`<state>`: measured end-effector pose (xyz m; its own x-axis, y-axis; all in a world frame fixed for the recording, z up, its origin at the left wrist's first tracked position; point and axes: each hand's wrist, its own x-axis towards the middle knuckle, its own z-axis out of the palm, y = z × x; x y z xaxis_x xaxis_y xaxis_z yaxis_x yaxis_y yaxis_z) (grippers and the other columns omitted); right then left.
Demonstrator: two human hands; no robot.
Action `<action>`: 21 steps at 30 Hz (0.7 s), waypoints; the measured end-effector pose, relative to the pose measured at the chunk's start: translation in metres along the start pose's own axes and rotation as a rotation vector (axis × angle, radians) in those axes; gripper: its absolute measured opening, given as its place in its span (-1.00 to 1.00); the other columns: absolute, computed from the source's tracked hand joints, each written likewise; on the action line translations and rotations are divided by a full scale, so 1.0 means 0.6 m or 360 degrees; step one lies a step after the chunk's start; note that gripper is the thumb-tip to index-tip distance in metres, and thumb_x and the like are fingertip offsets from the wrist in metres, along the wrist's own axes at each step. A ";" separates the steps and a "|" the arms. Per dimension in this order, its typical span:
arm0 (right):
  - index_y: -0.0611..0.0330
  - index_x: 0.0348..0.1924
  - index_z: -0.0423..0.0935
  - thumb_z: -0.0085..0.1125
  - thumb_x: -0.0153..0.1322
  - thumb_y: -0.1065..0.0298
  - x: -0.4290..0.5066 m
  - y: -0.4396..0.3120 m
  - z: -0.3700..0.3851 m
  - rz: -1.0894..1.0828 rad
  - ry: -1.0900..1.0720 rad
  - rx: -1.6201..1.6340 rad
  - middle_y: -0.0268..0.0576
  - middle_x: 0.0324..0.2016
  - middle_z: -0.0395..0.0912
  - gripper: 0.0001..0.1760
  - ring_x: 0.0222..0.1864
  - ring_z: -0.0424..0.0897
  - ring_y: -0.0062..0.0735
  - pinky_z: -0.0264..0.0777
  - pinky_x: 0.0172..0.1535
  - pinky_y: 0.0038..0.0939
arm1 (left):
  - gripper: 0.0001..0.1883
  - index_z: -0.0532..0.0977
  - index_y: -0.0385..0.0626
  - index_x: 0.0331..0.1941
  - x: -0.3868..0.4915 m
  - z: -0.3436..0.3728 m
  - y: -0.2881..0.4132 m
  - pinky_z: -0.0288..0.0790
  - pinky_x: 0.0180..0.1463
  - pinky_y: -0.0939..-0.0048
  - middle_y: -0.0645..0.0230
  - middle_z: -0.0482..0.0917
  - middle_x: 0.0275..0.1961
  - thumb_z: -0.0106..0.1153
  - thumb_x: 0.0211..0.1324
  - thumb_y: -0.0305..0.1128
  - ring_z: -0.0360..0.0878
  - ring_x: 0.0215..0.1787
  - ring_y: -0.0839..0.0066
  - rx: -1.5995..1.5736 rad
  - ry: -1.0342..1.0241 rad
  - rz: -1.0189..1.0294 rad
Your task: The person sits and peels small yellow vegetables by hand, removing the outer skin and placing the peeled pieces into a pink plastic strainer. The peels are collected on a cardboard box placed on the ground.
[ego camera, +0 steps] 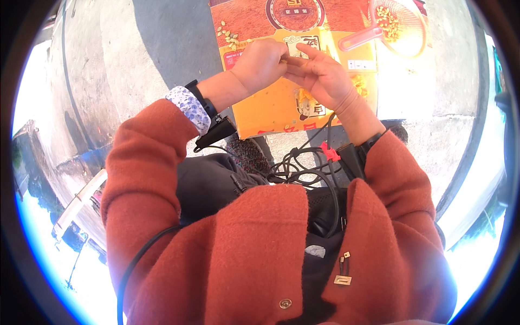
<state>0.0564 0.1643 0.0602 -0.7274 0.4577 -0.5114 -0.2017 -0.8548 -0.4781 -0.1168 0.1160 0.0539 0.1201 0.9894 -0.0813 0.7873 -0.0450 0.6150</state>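
Observation:
My left hand (262,63) and my right hand (323,79) meet above a printed orange-and-red cardboard sheet (260,109). The fingers of the left are curled inward, their tips against the fingers of the right. My right hand is turned partly palm up, with one finger stretched apart from the others. Whatever lies between the fingertips is too small or hidden to make out. Orange pulp (359,84) lies on the cardboard beside my right wrist, and more pulp (306,95) shows below the palm. Pale seeds, likely pumpkin seeds (230,38), are scattered near the sheet's left edge.
A pink plastic strainer (415,24) with a handle holds many yellowish seeds (388,25) at the upper right. Black cables (300,162) tangle below the cardboard, over my lap, with a red tie (330,152) on them. Concrete ground (183,32) surrounds the sheet, strongly sunlit on the right.

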 end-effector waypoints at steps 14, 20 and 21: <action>0.07 -0.35 0.59 -0.02 0.32 0.37 -0.007 0.007 -0.061 -0.0825 0.0217 -0.2790 -0.09 -0.45 0.57 -0.82 -0.28 0.56 -0.08 0.43 -0.17 -0.16 | -0.59 0.36 -0.35 0.08 0.036 -0.065 -0.001 0.29 0.28 0.17 0.03 0.47 0.10 -0.24 0.33 -0.27 0.44 0.16 0.18 -0.2812 -0.0807 -0.0769; 0.06 -0.29 0.53 -0.05 0.34 0.35 -0.013 0.011 -0.084 -0.0809 0.0247 -0.2598 -0.10 -0.40 0.57 -0.83 -0.27 0.56 -0.09 0.44 -0.22 -0.17 | -0.62 0.32 -0.36 0.12 0.111 -0.090 0.057 0.29 0.29 0.18 0.05 0.45 0.13 -0.15 0.25 -0.44 0.44 0.17 0.20 -0.2562 -0.0821 -0.0533; 0.07 -0.29 0.53 -0.06 0.34 0.35 -0.013 0.011 -0.090 -0.0845 0.0236 -0.2568 -0.09 -0.40 0.57 -0.83 -0.28 0.56 -0.08 0.44 -0.22 -0.17 | -0.62 0.31 -0.36 0.12 0.129 -0.093 0.068 0.29 0.29 0.18 0.06 0.45 0.13 -0.13 0.23 -0.48 0.44 0.17 0.21 -0.2453 -0.0790 -0.0478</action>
<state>0.0964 0.1682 0.0224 -0.7225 0.6865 -0.0814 0.5040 0.4424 -0.7418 -0.1089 0.1982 0.1164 0.4927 0.7851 -0.3752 -0.4533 0.5997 0.6595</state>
